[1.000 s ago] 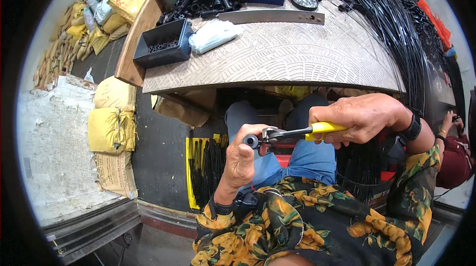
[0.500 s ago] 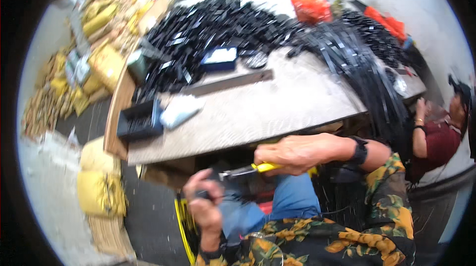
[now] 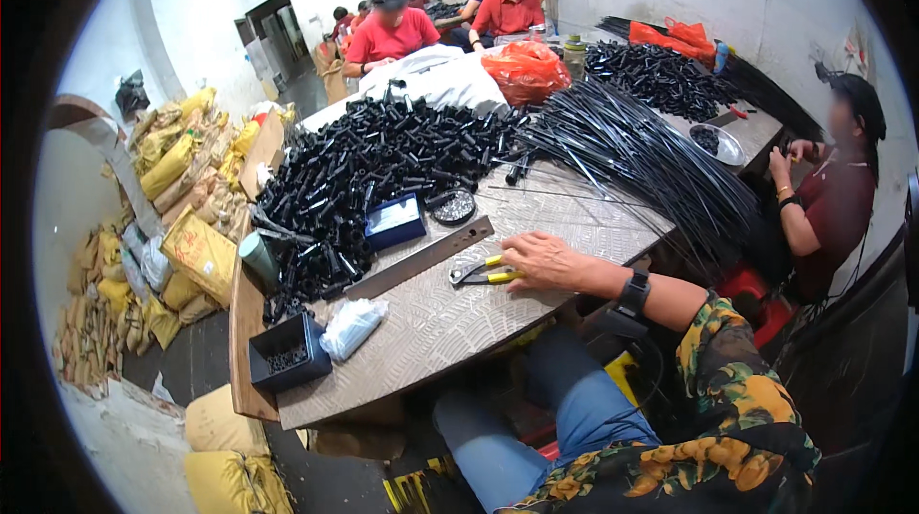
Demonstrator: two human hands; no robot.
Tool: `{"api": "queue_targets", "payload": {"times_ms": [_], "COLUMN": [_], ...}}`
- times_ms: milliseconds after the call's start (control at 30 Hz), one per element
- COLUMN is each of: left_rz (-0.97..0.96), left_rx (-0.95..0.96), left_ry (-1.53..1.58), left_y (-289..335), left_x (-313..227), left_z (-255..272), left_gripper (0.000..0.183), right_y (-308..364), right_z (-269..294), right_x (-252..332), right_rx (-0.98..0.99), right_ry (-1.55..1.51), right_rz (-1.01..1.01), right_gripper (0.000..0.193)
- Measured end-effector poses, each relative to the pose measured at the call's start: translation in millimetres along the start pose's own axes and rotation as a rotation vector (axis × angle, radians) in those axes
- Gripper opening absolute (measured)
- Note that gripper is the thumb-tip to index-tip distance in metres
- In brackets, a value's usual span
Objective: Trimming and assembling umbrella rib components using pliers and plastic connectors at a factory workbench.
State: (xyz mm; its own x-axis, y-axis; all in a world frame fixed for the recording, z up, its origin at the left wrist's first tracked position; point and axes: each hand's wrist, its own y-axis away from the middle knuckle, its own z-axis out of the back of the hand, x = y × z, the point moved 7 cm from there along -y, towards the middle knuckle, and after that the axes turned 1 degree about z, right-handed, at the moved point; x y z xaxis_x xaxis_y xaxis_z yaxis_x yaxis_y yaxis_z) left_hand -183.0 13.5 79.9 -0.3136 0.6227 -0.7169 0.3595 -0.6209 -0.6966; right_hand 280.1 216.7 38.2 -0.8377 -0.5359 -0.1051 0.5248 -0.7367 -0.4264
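Note:
My right hand (image 3: 544,261), with a dark band on its wrist, rests over the table's front part. Its fingers are curled at the ends of the yellow handles of a pair of pliers (image 3: 468,276). These pliers lie on the patterned tabletop (image 3: 436,332), handles spread and jaws pointing left. My left hand is out of view. Just beyond the pliers lies a flat metal bar (image 3: 418,260). A heap of short black tubular parts (image 3: 383,145) covers the far left of the table, and a bundle of long thin black strips (image 3: 641,150) lies at the right.
A dark bin of small parts (image 3: 287,351) and a whitish plastic bag (image 3: 354,325) stand at the left end. A blue box (image 3: 394,221) and a round dish (image 3: 453,207) sit by the heap. A co-worker (image 3: 828,189) sits at right; others work beyond. Yellow sacks (image 3: 225,476) line the left.
My right hand has moved forward from above my lap onto the table with the pliers. My left hand, earlier raised with a dark piece, has left the view. The view has tilted up.

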Motion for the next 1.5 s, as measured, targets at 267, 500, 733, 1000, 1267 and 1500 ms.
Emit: {"api": "queue_targets", "payload": {"times_ms": [267, 500, 733, 1000, 1267, 1500], "left_rz": [0.435, 0.542, 0.268, 0.336, 0.315, 0.280], "left_rx": [0.687, 0.902, 0.961, 1.198, 1.166, 1.165], "left_ry": [-0.806, -0.770, -0.592, -0.632, -0.670, -0.709], "left_y": [183, 135, 131, 158, 158, 155], "left_x": [271, 205, 174, 171, 173, 165], "left_z": [-12, -107, -156, -175, -176, -182], "left_gripper": [0.051, 0.048, 0.040, 0.034, 0.032, 0.035], "right_y": [73, 113, 104, 103, 115, 99], "right_z": [30, 34, 43, 32, 29, 77], "right_x": [-113, -180, -214, -221, -225, -228], "right_rx": [0.044, 0.192, 0.055, 0.173, 0.319, -0.129], "right_ry": [0.135, 0.410, 0.625, 0.546, 0.493, 0.634], "right_rz": [-0.607, -0.786, -0.798, -0.814, -0.843, -0.731], "right_gripper": [0.057, 0.049, 0.042, 0.032, 0.027, 0.011]}}
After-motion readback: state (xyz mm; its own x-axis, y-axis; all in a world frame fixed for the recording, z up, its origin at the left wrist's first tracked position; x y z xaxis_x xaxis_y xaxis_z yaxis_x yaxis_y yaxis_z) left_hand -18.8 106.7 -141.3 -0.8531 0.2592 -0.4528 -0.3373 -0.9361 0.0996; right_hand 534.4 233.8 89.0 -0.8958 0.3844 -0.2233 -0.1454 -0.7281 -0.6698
